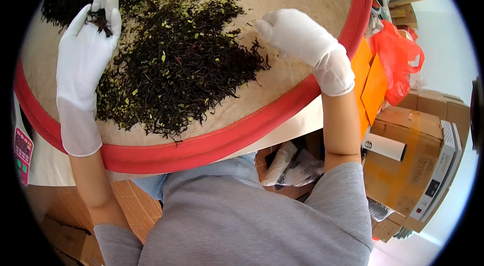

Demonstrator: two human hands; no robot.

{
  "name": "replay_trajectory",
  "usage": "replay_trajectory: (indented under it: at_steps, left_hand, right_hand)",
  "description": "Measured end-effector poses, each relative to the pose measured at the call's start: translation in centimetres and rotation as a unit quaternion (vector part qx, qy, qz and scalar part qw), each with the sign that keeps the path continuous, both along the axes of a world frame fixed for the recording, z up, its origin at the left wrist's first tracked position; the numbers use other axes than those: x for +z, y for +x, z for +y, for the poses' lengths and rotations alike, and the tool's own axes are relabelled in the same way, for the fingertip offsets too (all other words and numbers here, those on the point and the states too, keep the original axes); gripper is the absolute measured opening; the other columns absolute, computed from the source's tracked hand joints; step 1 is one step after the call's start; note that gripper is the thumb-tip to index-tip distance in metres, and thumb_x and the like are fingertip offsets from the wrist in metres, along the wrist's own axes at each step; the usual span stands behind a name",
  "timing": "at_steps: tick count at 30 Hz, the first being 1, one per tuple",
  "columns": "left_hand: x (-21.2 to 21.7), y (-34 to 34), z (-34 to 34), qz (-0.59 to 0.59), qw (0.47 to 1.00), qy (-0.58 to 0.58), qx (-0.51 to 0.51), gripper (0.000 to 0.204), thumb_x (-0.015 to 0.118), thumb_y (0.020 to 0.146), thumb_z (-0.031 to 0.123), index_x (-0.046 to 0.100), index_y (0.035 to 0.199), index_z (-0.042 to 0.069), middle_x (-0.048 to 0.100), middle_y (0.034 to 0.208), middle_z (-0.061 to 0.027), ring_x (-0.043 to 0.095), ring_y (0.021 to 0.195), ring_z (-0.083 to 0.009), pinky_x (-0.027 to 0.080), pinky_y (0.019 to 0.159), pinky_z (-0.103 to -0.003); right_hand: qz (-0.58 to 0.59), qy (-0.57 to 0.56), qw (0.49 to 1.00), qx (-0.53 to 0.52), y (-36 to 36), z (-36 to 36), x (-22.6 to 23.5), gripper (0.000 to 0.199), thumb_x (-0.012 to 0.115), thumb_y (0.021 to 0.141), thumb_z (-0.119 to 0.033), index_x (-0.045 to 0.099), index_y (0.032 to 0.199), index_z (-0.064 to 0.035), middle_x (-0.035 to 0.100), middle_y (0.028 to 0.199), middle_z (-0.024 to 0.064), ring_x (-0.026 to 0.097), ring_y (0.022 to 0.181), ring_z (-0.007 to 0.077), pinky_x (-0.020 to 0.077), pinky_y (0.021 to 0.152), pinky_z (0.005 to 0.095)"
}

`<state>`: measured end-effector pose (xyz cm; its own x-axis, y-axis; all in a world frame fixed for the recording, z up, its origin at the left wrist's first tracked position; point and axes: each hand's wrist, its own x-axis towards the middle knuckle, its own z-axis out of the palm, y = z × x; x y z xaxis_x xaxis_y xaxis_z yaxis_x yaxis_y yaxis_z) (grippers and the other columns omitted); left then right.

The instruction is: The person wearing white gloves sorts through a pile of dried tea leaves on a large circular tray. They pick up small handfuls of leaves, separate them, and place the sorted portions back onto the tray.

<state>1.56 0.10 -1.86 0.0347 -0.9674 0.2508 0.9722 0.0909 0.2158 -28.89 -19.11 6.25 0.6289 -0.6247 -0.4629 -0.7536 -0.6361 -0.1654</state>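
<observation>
My left hand (91, 49), in a white glove, is turned palm up with its fingers lightly curved. A small clump of dark tea leaves (102, 22) lies in that palm. Below and right of it, a loose heap of dark, twisted tea leaves (176, 72) mixed with yellow-green bits spreads over a round cloth-lined tray (232, 150) with a red padded rim. Over the tray's right side hovers my white-gloved right hand (297, 34), back upward, its fingers curled together. Whatever those fingers may hold is hidden.
An orange sheet (372, 89) and a red plastic bag (398, 59) sit just past the tray's right rim. Cardboard boxes (398, 160) are stacked at the right. A pink calculator-like panel (22, 152) stands at the left edge. Clear plastic wrapping (297, 168) lies below the tray.
</observation>
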Motion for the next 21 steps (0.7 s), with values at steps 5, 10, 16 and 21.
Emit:
replay_trajectory:
  at_steps: [5, 10, 16, 21]
  left_hand:
    - [0.8, 0.6, -0.1, -0.006, 1.0, 0.001, 0.005, 0.046, 0.027, 0.107, 0.011, 0.033, 0.15, -0.004, 0.043, 0.153, -0.011, 0.043, 0.138, -0.0212, 0.034, 0.115, -0.036]
    - [0.6, 0.8, 0.2, 0.068, 0.998, -0.011, 0.007, 0.046, 0.027, 0.106, 0.009, 0.033, 0.149, -0.005, 0.042, 0.153, -0.0109, 0.042, 0.139, -0.0199, 0.035, 0.115, -0.035]
    - [0.2, 0.8, -0.4, -0.011, 0.998, -0.061, -0.019, 0.045, 0.027, 0.106, 0.009, 0.033, 0.146, -0.009, 0.038, 0.155, -0.012, 0.039, 0.141, -0.0196, 0.032, 0.116, -0.031]
    - [0.5, 1.8, 0.3, -0.057, 0.997, 0.009, 0.046, 0.045, 0.028, 0.107, 0.011, 0.034, 0.148, -0.005, 0.042, 0.153, -0.0116, 0.045, 0.136, -0.0215, 0.037, 0.112, -0.036]
  right_hand:
    - [-0.092, 0.043, 0.995, 0.014, -1.8, 2.4, -2.5, 0.036, 0.048, 0.099, -0.029, 0.065, 0.118, -0.0032, 0.069, 0.1, 0.0229, 0.065, 0.095, 0.0416, 0.0505, 0.088, 0.0445]
    - [-0.107, 0.017, 0.994, -0.004, -0.2, 4.5, -2.4, 0.046, 0.053, 0.098, -0.037, 0.06, 0.123, 0.0013, 0.066, 0.107, 0.027, 0.063, 0.102, 0.0433, 0.0499, 0.092, 0.0441]
    - [-0.136, 0.0, 0.99, 0.04, 0.9, 5.8, -2.9, 0.086, 0.072, 0.082, -0.058, 0.05, 0.134, 0.0069, 0.054, 0.129, 0.03, 0.056, 0.118, 0.0417, 0.0471, 0.1, 0.0405]
    - [-0.199, 0.076, 0.975, 0.063, 2.0, 7.0, -3.8, 0.067, 0.075, 0.084, -0.039, 0.054, 0.13, 0.0049, 0.06, 0.121, 0.0271, 0.061, 0.11, 0.0354, 0.0484, 0.097, 0.0377]
